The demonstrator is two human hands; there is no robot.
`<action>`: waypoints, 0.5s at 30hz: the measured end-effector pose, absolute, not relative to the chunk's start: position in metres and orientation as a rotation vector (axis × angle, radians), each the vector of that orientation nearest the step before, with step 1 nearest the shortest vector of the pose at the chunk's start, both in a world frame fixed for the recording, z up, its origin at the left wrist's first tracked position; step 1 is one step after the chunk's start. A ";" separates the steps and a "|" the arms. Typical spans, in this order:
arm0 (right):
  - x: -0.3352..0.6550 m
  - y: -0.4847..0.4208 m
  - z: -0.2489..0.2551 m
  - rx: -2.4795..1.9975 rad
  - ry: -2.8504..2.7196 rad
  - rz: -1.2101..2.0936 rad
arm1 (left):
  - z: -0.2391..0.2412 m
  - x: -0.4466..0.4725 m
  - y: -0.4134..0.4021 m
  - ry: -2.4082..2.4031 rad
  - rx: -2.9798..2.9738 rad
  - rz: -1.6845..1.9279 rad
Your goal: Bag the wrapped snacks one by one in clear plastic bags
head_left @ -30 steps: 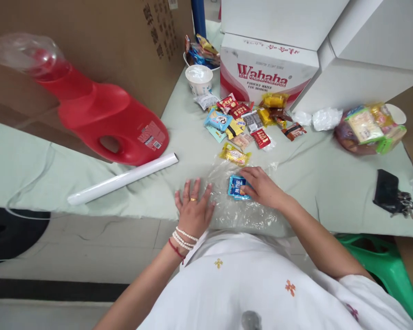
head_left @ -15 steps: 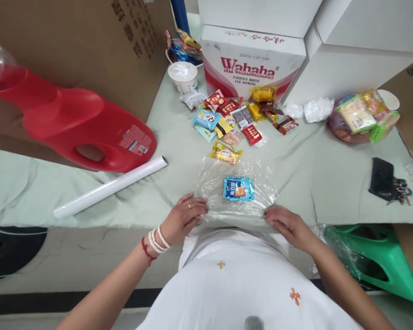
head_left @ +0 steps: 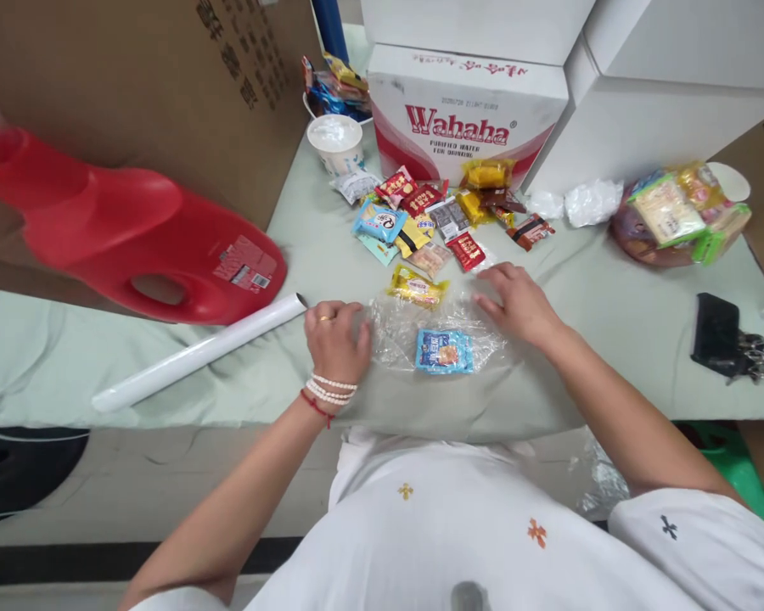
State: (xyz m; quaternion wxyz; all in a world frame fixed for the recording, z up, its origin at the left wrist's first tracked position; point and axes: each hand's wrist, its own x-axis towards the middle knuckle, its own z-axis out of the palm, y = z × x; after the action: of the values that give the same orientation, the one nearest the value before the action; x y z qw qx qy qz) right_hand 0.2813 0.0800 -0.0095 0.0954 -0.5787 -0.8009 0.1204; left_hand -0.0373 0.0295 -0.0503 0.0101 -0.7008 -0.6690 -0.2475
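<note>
Clear plastic sheet (head_left: 420, 327) pinched at opposite edges: left hand (head_left: 334, 339) closed leftward, right hand (head_left: 515, 301) flat upper-right; blue packet (head_left: 444, 350) centred between, long axis crosswise.

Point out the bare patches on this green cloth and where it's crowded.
Free: the stretch between the right hand and the black pouch with keys, and the strip in front of the white roll. Crowded: the snack packets below the Wahaha box, and the clear bag between both hands.
</note>
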 end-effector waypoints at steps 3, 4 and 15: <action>0.256 0.094 -0.023 -1.681 -2.412 0.523 | -0.039 -0.029 0.006 -1.855 -2.305 -0.795; 0.250 0.098 -0.028 -1.720 -2.399 0.560 | -0.036 -0.023 -0.001 -1.736 -2.449 -0.734; 0.261 0.044 -0.020 -0.952 -2.807 0.546 | -0.052 0.033 -0.006 -1.690 -2.993 0.004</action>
State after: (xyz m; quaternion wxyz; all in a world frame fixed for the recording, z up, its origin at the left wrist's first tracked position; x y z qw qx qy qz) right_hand 0.2607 0.0439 -0.0204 0.0638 -0.3151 -0.9295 0.1807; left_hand 0.0330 -0.0060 -0.0519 -0.1474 -0.8613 -0.4863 0.0010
